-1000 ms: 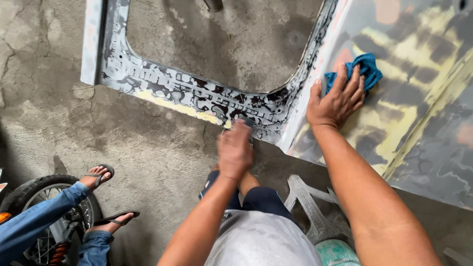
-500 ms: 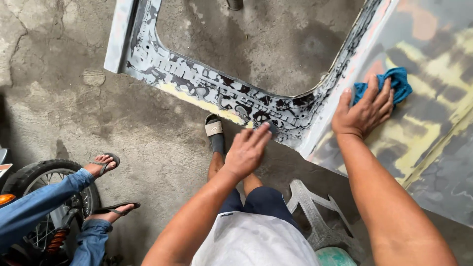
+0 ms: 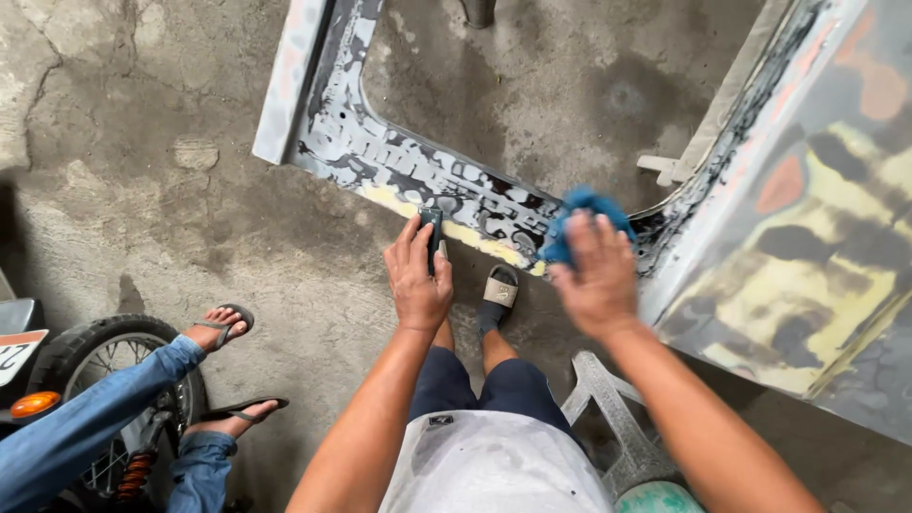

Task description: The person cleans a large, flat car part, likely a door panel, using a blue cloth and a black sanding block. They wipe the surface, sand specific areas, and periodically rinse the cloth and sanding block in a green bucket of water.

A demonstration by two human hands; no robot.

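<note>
Sanding and wiping a car panel

Left hand grips a dark block, fingers curled round it, pressed on the panel edge. Right hand, blurred, closes over a blue rag just beside it, against the same edge.

The right hand is motion-blurred; its fingers can't be told apart clearly, and it covers most of the blue cloth, so the grip isn't visible. The left hand hides the lower part of the dark block. Left of the car panel, a second person's jeans are cut off by the edge, as is the motorbike wheel. The grey stool is partly under the arm.
</note>
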